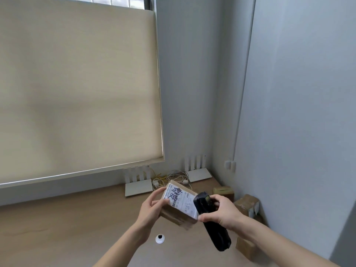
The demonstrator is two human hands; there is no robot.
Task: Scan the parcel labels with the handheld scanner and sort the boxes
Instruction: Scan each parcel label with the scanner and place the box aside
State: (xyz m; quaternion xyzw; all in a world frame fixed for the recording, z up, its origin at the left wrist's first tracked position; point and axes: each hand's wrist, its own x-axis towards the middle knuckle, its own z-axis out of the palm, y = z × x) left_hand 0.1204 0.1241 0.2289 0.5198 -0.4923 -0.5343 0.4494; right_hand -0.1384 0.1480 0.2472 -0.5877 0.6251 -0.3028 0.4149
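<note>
My left hand (152, 208) holds a small brown cardboard parcel (174, 218) up above the wooden desk, gripping its left end. The parcel's white label (180, 200) with black marker scribble faces me. My right hand (221, 211) grips a black handheld scanner (212, 222), whose head sits right at the label's right edge. Part of the label's right side is hidden behind the scanner head.
Several other brown boxes (247, 205) sit along the desk's right side by the wall, one (245, 247) under my right forearm. Two white routers (137, 184) and tangled cables (169, 178) stand at the back. A white grommet (160, 238) is set in the desk (67, 228).
</note>
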